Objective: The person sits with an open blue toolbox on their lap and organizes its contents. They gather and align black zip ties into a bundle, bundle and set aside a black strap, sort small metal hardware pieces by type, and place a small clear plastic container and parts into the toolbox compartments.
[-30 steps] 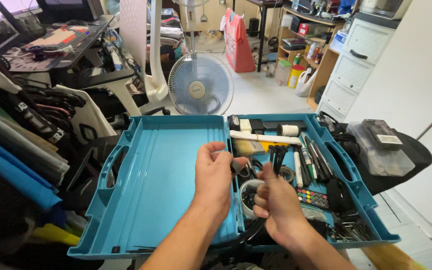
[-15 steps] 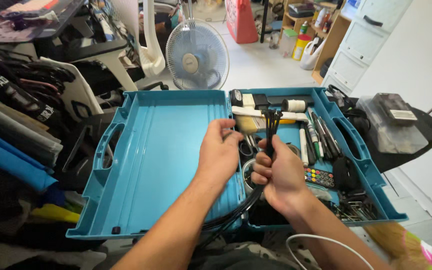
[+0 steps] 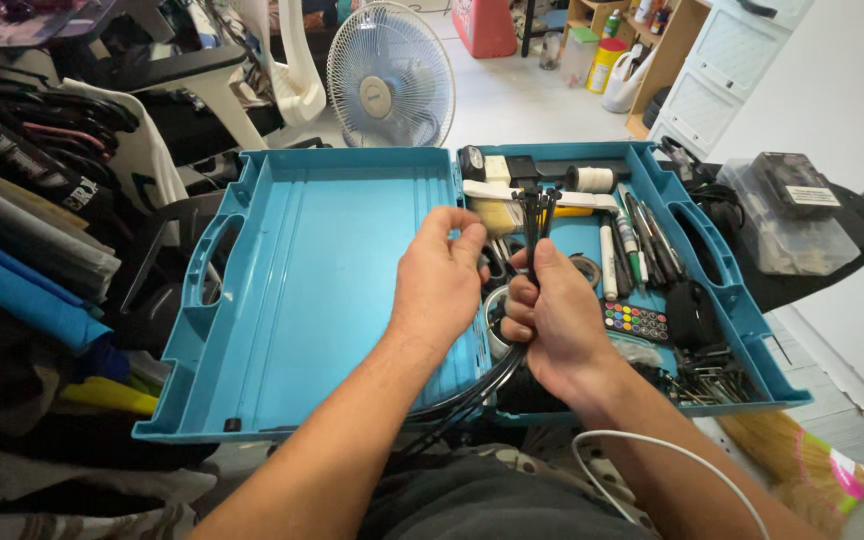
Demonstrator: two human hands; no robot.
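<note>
We see our right hand (image 3: pixel 555 325) closed in a fist around a bundle of long black plastic cable ties (image 3: pixel 534 225), gripped upright so their heads fan out above the thumb while the tails trail down past the wrist toward our lap. Our left hand (image 3: pixel 440 283) hovers just beside it — fingers curled, thumb and forefinger pinched together near the bundle; whether they hold anything we cannot tell. Both hands are over the open teal plastic tool case (image 3: pixel 292 300), its left half bare, its right half crowded with a white-handled paintbrush (image 3: pixel 497 200), markers and pens (image 3: pixel 632 250), a round roll of tape (image 3: pixel 586 268) and a small colour-dotted paint palette (image 3: pixel 634 322). A white pedestal fan (image 3: pixel 389 75) stands on the floor beyond.
</note>
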